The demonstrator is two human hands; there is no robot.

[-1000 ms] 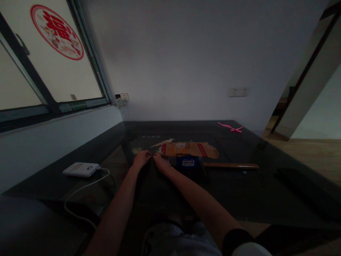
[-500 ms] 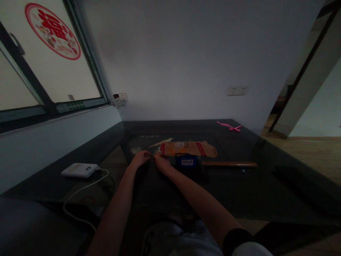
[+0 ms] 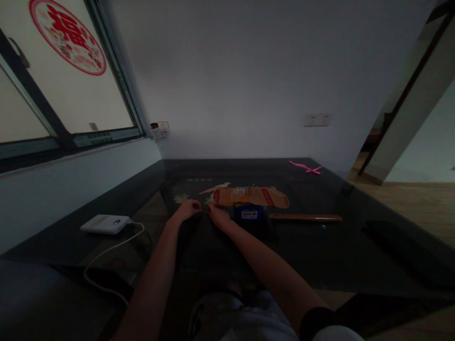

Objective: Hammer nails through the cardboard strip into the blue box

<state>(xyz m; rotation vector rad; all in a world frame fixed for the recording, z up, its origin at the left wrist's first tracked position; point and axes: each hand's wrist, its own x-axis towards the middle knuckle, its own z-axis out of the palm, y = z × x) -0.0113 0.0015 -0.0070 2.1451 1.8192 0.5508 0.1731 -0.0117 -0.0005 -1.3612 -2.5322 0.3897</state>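
Observation:
My left hand (image 3: 188,210) hovers low over the dark tabletop, its fingers curled together in a pinch. Whatever it may hold is too small and dark to make out. Close by on the right, my right hand (image 3: 218,217) also has its fingers pressed together, pointing toward the left one; its fingertips are mostly hidden. Just beyond the right hand, a torn brown-orange piece of packaging (image 3: 249,196) with red bands lies across the top of a blue box (image 3: 249,213) with a white label. The right hand is nearest to these two.
A brown stick (image 3: 305,218) extends right from the box. On the left of the dark table (image 3: 220,255) rests a white power bank (image 3: 105,224) with a white cable (image 3: 106,255). A pink ribbon (image 3: 306,167) is at the far right, a long black object (image 3: 401,253) at the near right.
My right hand has shifted very slightly right, leaving a slightly wider gap between the two hands. The packaging, box and stick stay where they were; the view has tilted a little.

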